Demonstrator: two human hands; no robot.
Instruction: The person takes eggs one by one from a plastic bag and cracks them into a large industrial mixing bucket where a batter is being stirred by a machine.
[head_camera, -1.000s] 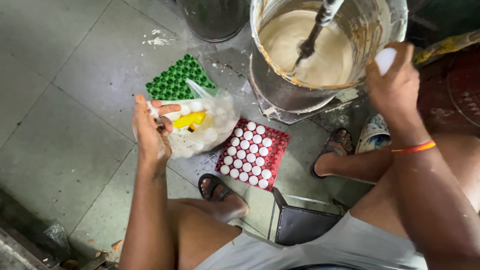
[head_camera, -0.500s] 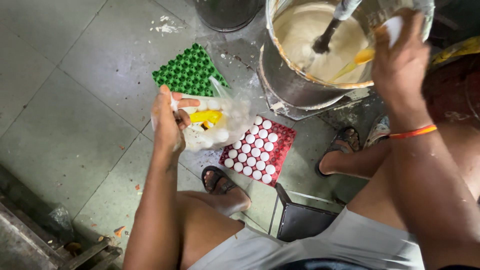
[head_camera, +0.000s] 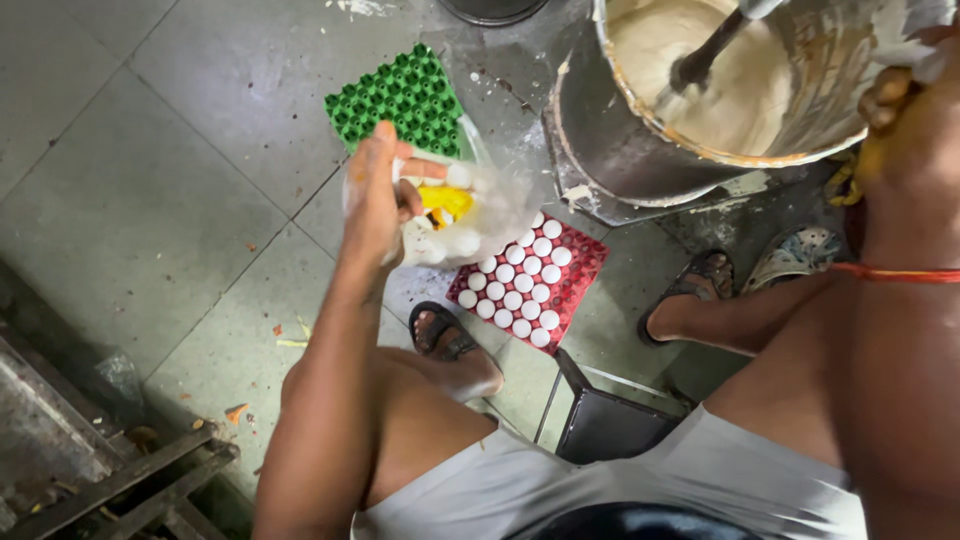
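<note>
Down on the floor: a red egg tray (head_camera: 528, 283) full of white eggs lies flat on the grey tiles, close by the person's feet, so the eggs are easy to reach from the small stool (head_camera: 610, 420).
Left hand: the left hand (head_camera: 375, 200) is closed around the top of a clear plastic bag (head_camera: 470, 215). The fingers pinch the bag's edge, so it hangs and does not spill.
Bag: it holds white eggshells and something yellow, maybe yolk. It hangs just above the red egg tray and touches the corner of the green tray.
Which way the bag points: its mouth is up by the hand, on the left. Its full end sags to the right, toward the big bowl. Its long side runs left to right.
Green tray: an empty green egg tray (head_camera: 400, 95) lies flat, just past the bag. It is out of the way, maybe because its eggs are used up.
Right hand: the right hand (head_camera: 900, 95) is up at the rim of the mixing bowl (head_camera: 640, 130). Its fingers curl around something white, but I cannot tell what it is.
Bowl: it is a big metal bowl with pale batter inside. A beater (head_camera: 695, 60) sticks down into the batter.
Red tray's long side: it slants from top right to bottom left.
</note>
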